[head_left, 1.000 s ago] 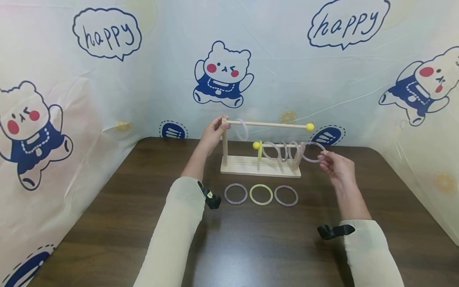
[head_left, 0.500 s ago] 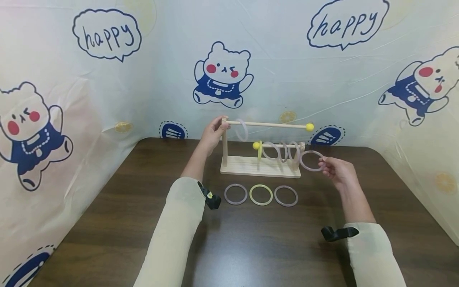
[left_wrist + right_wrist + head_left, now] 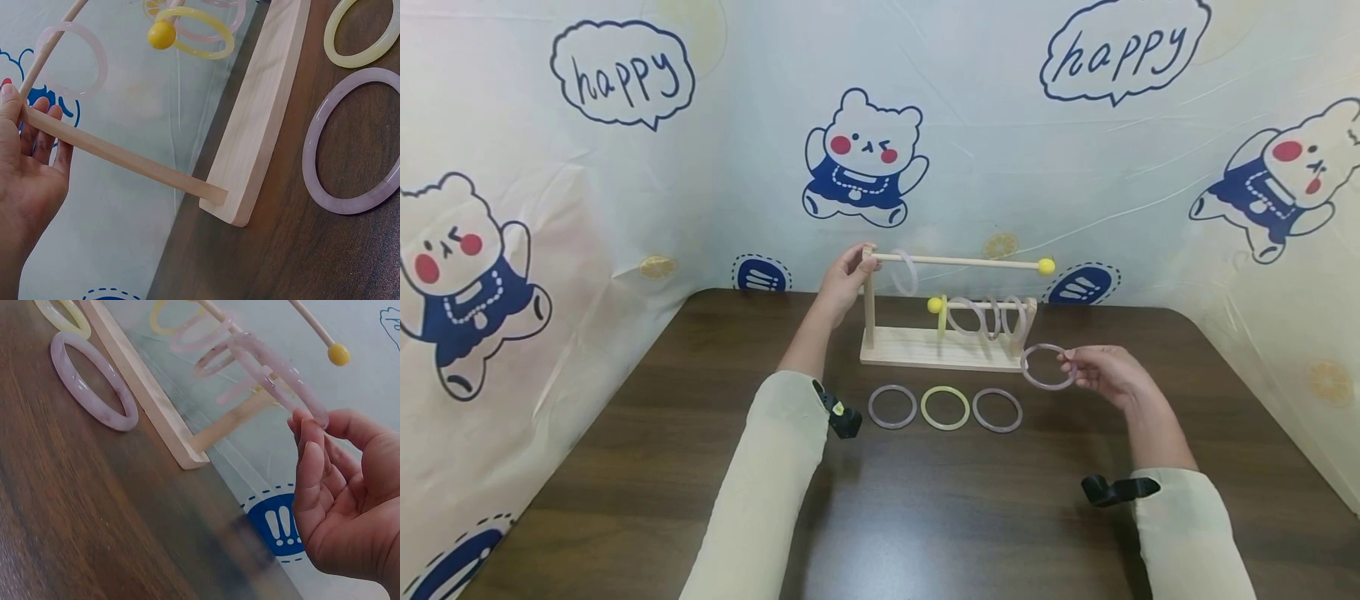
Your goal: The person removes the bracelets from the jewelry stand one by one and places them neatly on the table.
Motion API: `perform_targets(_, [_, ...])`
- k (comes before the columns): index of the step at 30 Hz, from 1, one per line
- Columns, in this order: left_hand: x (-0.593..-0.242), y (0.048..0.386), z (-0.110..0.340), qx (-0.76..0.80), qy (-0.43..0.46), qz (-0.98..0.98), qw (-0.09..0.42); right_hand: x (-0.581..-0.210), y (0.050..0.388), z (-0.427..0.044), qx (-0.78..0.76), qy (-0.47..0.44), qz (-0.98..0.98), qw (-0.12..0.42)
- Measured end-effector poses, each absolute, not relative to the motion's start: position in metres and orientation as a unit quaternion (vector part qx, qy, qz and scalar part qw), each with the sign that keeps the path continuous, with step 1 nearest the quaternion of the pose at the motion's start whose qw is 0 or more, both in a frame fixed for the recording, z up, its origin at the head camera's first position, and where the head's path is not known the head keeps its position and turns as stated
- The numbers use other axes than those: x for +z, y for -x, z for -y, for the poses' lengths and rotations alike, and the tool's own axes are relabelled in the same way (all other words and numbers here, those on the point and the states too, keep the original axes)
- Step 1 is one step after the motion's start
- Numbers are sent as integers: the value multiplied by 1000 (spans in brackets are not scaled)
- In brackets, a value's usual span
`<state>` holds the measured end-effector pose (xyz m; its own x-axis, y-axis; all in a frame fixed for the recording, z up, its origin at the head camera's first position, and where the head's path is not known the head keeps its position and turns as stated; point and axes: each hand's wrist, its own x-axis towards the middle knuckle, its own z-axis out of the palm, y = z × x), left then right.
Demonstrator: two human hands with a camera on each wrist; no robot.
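A wooden bangle stand (image 3: 925, 348) has two bars with yellow ball tips. At the top of its left post, my left hand (image 3: 842, 282) grips the wood, thumb in front and fingers behind, as the left wrist view shows. My right hand (image 3: 1108, 373) pinches a lilac bangle (image 3: 1048, 388) between thumb and fingertips, held off the stand at its front right corner. One pale bangle (image 3: 913, 273) hangs on the upper bar. On the lower bar hang a yellow bangle (image 3: 942, 321) and several pale lilac bangles (image 3: 977, 329).
In front of the stand, a lilac bangle (image 3: 892, 427), a yellow-green bangle (image 3: 945, 428) and another lilac bangle (image 3: 997, 430) lie in a row on the dark wooden table (image 3: 925, 517). A printed cloth (image 3: 1000, 167) surrounds the table behind and at both sides.
My right hand has drawn the lilac bangle away from the right end of the lower bar, down and toward me. My left hand has stayed on the post.
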<state>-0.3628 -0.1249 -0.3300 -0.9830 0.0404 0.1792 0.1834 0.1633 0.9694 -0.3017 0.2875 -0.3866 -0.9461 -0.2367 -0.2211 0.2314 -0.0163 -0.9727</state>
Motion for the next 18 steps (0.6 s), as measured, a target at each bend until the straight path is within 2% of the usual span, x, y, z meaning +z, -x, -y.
perform_targets(7, [-330,365,126,-642,73,762,52,-392,301,-293,-671,1,-711,212])
perform_targets(18, [-332,366,126,-641,76,762,54,-397,299,-297,-580,7,-774,253])
